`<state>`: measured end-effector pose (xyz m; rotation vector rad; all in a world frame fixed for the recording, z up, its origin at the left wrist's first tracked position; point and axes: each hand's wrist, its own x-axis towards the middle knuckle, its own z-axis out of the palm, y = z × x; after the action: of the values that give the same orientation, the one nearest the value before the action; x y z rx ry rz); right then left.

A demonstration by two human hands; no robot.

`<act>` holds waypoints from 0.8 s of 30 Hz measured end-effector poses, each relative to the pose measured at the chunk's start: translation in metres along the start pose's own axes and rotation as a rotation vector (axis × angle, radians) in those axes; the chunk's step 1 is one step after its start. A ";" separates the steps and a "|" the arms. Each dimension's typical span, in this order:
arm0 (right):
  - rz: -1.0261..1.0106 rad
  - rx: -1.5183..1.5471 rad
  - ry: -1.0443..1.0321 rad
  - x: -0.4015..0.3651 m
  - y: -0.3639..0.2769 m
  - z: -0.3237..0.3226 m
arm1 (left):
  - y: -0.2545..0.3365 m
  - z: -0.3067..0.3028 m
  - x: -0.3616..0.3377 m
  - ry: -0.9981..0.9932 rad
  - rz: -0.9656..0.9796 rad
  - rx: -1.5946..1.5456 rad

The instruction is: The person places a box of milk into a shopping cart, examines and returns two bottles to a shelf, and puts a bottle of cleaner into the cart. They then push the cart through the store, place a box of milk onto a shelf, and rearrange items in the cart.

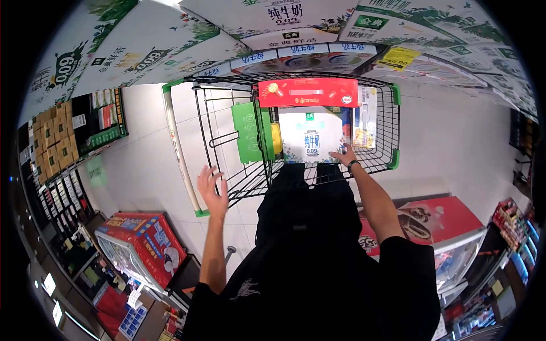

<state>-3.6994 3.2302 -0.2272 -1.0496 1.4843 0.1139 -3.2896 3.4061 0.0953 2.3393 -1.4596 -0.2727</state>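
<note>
Below me stands a shopping cart [392,122] of dark wire with green corners. A white milk carton box [304,133] with blue lettering lies in it. My right hand [344,155] rests on the lower right corner of that box, fingers spread. Past the box, a red gift box [307,92] lies along the cart's far side, and a white and yellow box [365,122] is at its right end. My left hand [212,190] hovers apart from the goods, near the handle side of the cart, its fingers spread and nothing in them.
Stacked milk boxes [284,17] rise just beyond the cart, with a yellow price tag [395,58]. The cart's pale handle bar [181,153] and green seat flap [245,133] are on the left. Red freezers [145,244] stand behind me on both sides.
</note>
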 end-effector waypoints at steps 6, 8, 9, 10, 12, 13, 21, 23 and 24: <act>0.012 0.171 -0.181 0.019 0.002 -0.008 | 0.102 0.033 -0.068 -0.031 -0.115 -0.122; 0.019 0.131 -0.213 0.030 0.011 -0.006 | 0.117 0.040 -0.075 -0.087 -0.131 -0.168; -0.032 0.176 -0.212 0.036 0.018 -0.003 | 0.123 0.041 -0.077 -0.110 -0.148 -0.176; -0.086 0.222 -0.209 0.043 0.024 -0.002 | 0.129 0.043 -0.077 -0.129 -0.164 -0.186; -0.085 0.240 -0.249 0.053 0.032 -0.001 | 0.136 0.045 -0.078 -0.134 -0.230 -0.205; -0.083 0.240 -0.273 0.056 0.035 -0.002 | 0.138 0.046 -0.079 -0.144 -0.288 -0.235; -0.080 0.177 -0.305 0.034 0.016 -0.015 | 0.154 0.112 -0.050 -0.415 -0.186 -0.326; -0.102 0.087 -0.236 0.031 0.019 -0.013 | 0.149 0.150 -0.036 -0.408 -0.131 -0.263; -0.093 0.086 -0.231 0.034 0.023 -0.011 | 0.137 0.176 -0.033 -0.367 -0.132 -0.244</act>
<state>-3.7166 3.2194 -0.2641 -0.9996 1.2202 0.1008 -3.4792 3.3450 -0.0105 2.2671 -1.3337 -0.9038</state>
